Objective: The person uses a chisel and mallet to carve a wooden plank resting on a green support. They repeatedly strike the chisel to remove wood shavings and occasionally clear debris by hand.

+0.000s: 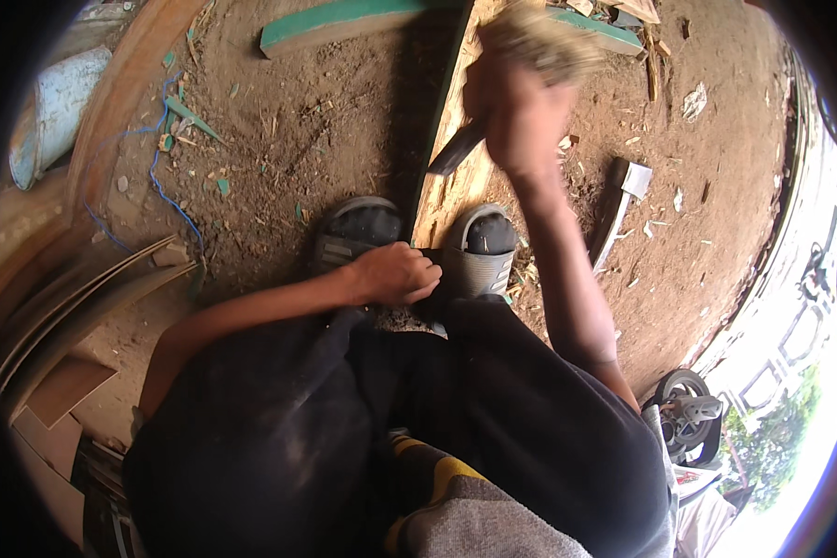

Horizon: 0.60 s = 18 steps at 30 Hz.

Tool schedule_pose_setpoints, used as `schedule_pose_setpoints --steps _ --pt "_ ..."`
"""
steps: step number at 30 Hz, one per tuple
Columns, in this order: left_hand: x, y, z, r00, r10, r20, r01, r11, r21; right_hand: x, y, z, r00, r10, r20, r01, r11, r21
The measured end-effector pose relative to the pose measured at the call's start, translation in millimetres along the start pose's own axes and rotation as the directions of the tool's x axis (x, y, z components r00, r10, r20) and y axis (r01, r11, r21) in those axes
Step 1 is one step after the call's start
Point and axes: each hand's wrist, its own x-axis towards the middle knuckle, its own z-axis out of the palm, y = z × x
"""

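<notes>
Currently on dirt floor point(279, 121), near end between sandals point(479, 265): green-edged plank point(451, 200) | over right edge: right hand point(528, 130), wrapped round blurred mallet-like tool point(538, 42) | by near end: left hand point(395, 274), curled, contents unclear | farther right: hatchet point(633, 181)

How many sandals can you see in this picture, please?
2: the left sandal is left of the plank, and the right sandal is right of it.
</notes>
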Motion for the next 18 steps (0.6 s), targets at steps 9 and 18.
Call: schedule_pose_setpoints --steps 9,18 --pt "-1 1 1 0.999 -0.004 -0.040 0.003 1.000 -0.011 8 10 -6 0.997 0.043 0.058 -0.048 0.995 0.089" --pt "0 2 -2 1.000 0.004 -0.030 -0.004 1.000 -0.013 -5 27 17 0.999 0.043 -0.009 -0.043 0.999 -0.005"
